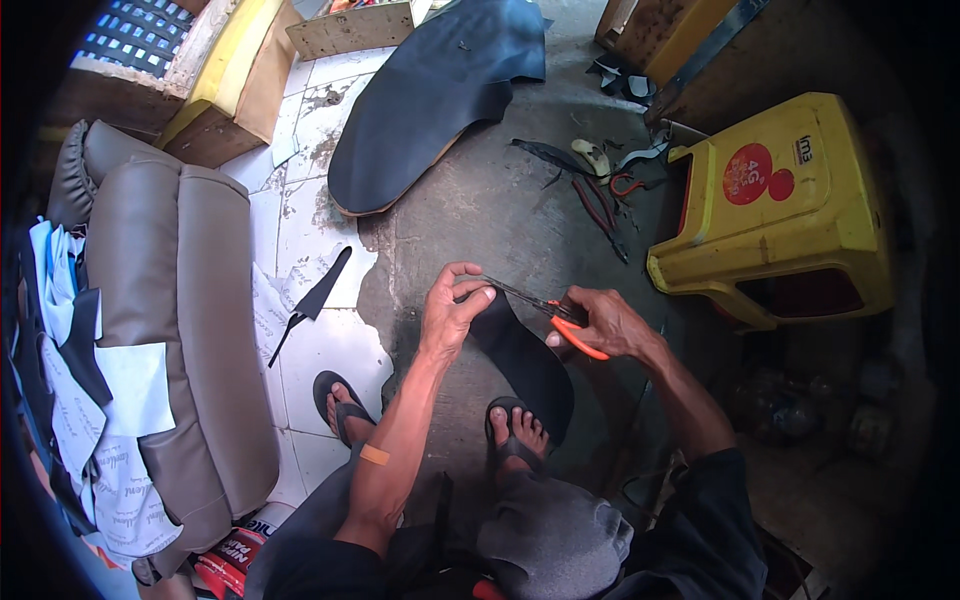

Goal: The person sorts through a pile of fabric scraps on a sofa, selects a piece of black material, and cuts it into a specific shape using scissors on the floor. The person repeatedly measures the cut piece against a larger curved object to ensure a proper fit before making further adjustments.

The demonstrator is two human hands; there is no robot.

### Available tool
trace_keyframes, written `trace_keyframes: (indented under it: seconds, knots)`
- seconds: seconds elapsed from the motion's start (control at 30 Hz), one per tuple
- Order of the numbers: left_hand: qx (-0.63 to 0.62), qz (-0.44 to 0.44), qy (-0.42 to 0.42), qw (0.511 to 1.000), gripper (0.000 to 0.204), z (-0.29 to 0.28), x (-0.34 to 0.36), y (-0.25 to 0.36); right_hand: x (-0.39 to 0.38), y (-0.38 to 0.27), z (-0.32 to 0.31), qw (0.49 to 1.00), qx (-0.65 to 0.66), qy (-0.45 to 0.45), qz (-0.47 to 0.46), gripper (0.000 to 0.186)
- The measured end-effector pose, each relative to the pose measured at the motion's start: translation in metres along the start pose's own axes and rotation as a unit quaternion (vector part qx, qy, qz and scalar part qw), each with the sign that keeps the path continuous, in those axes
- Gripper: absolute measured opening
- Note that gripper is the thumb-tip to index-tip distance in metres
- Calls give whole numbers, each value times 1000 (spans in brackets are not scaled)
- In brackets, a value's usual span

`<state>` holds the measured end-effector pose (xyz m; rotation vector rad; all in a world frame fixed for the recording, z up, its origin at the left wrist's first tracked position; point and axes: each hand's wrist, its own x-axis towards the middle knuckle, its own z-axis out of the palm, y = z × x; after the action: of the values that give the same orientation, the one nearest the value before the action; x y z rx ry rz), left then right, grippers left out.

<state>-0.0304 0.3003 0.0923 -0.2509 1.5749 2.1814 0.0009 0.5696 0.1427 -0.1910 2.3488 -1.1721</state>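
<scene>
Between my feet hangs a long, curved piece of black sheet material [530, 370], perhaps leather or vinyl. The fingertips of my left hand [450, 315] pinch its upper end. My right hand [612, 322] is closed around the orange handles of a pair of scissors [580, 338]. Their blades point left along the top edge of the black piece, close to my left thumb and forefinger. Whether the blades are biting into the material is too small to tell.
A large black sheet [430, 110] lies ahead on the floor. Red-handled pliers [600, 218] and scraps lie near a yellow plastic stool [770, 215] on the right. At left stand a brown padded cushion [215, 330] and white printed sheets [135, 390]. A narrow black offcut [318, 298] rests on white tiles.
</scene>
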Motion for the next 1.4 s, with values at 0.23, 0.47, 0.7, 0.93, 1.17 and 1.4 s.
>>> trace_keyframes:
  seconds: [0.23, 0.47, 0.7, 0.93, 1.17, 1.4]
  knots:
    - [-29, -2, 13, 999, 42, -5, 15, -14, -5, 31, 14, 994, 42, 55, 82, 62]
    - [-79, 76, 320, 941, 31, -180, 71, -4, -76, 84, 65, 951, -66, 201, 226, 63]
    - [90, 104, 409, 902, 30, -280, 59, -4, -136, 78, 124, 929, 38, 172, 326, 61]
    - [545, 266, 226, 762, 21, -121, 24, -52, -125, 83, 164, 932, 107, 91, 335, 66]
    - [535, 242, 4, 809, 29, 12, -16, -113, -86, 64, 150, 922, 196, 107, 317, 59]
    - [555, 263, 37, 788, 22, 30, -18, -145, -100, 47, 156, 909, 255, 135, 301, 52]
